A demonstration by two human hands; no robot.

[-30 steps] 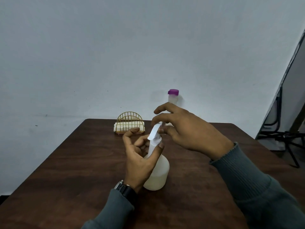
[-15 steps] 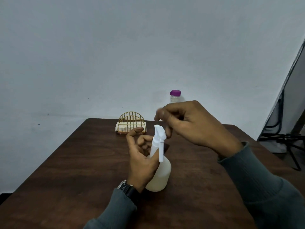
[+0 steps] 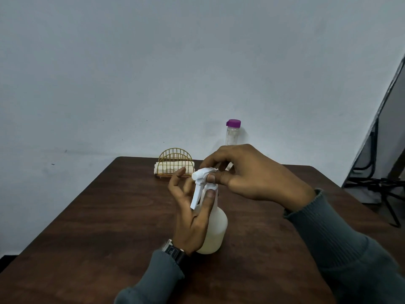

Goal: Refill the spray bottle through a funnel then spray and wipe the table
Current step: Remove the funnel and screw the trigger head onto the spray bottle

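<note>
Head view: the spray head (image 3: 202, 174) has turned since half a second ago, and its trigger now points left. The right hand (image 3: 252, 176) pinches it with thumb and fingertips while the left hand (image 3: 190, 222) clamps the neck of the spray bottle (image 3: 213, 229), upright mid-table (image 3: 109, 216); likely unscrewing for the refill, no funnel in sight. The wire holder (image 3: 175, 163) and purple-capped bottle (image 3: 232, 133) stand at the far edge, well apart from the hands, with room on both sides.

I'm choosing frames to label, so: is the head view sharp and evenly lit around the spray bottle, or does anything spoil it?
Head view: dim, flat, bluish light; the white spray head is nearly washed out and soft-edged where the right hand pinches it; the spray bottle in the left hand reads clearly; the wide-angle lens tilts the dark frame at the right edge.
</note>
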